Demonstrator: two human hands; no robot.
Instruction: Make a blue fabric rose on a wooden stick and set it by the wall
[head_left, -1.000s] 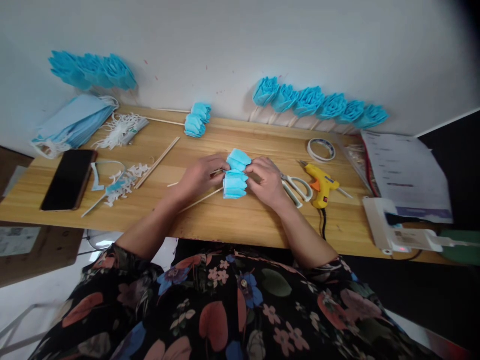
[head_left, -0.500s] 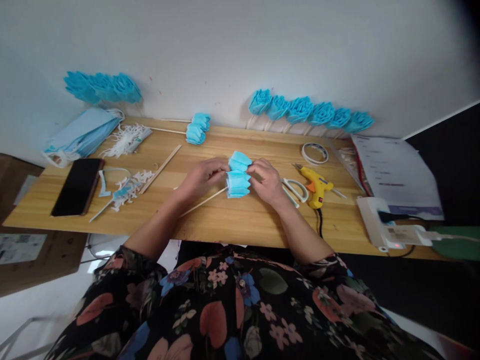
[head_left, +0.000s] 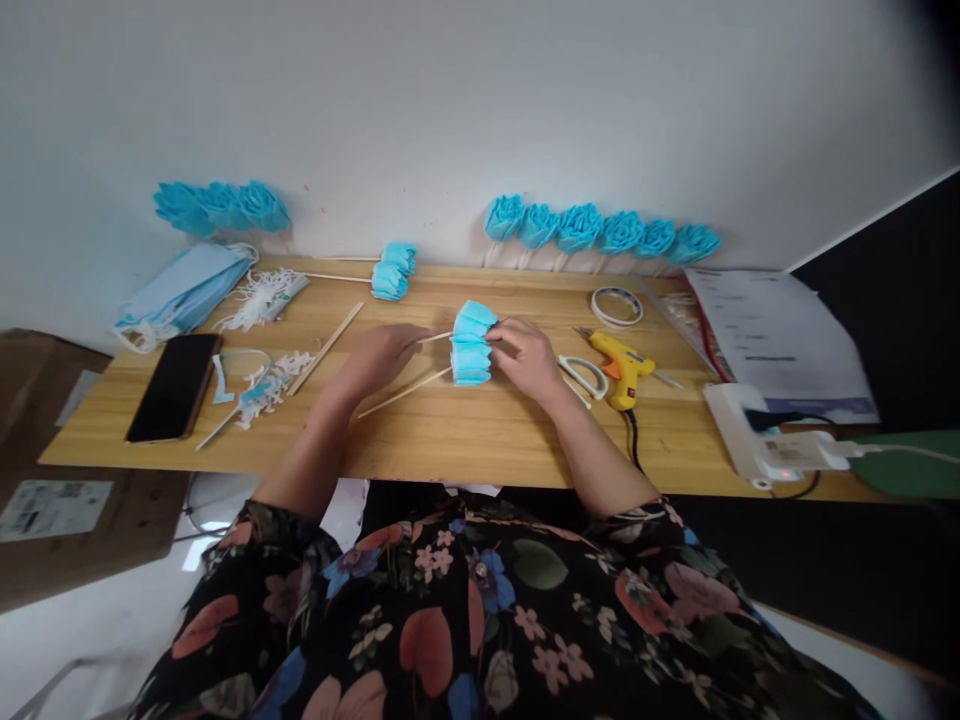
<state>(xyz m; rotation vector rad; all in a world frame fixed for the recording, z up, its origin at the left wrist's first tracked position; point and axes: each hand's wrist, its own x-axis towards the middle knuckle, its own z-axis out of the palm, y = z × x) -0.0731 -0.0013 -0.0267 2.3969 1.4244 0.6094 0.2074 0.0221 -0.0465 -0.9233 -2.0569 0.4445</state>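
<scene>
My left hand (head_left: 386, 358) is closed on the thin wooden stick of a blue fabric flower (head_left: 474, 318), near the table's middle. My right hand (head_left: 523, 352) pinches the right side of that flower's pleated head. Directly below it, touching or nearly so, lies a second blue flower (head_left: 471, 364), its stick (head_left: 405, 392) slanting down to the left. Right of my right hand rest white-handled scissors (head_left: 585, 376) and a yellow glue gun (head_left: 628, 370) with a black cord.
Several finished blue flowers (head_left: 581, 228) lean on the wall, with more at left (head_left: 223, 205). Two flowers (head_left: 391, 272) lie behind. Face masks (head_left: 184, 290), a phone (head_left: 174, 388), mask scraps (head_left: 266, 388), sticks (head_left: 326, 348), a tape roll (head_left: 617, 307), papers (head_left: 799, 350) and a power strip (head_left: 735, 435) surround them.
My left hand has shifted left from the petals to the stick, which now shows between hand and flower. My right hand stays at the flower's right side. The camera view has shifted slightly.
</scene>
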